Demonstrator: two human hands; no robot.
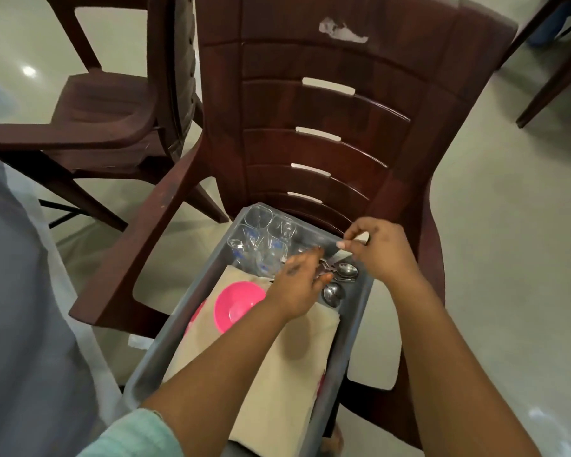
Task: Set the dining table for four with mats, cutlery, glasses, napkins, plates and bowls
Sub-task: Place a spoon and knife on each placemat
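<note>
Left hand (299, 280) is loosely open right over the spoons (340, 275), handles running toward it; right hand (373, 249) pinches a knife (338, 255) just beyond.

Soft, even indoor light; a bright glare spot on the glossy floor (28, 71) at upper left. Wide-angle distortion bends the edges, and slight motion blur softens the hands (330, 258).

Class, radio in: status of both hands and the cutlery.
Left hand open, reaching into spoons in grey bin. Right hand pinching a pale item, unclear. Glasses close beside.
</note>
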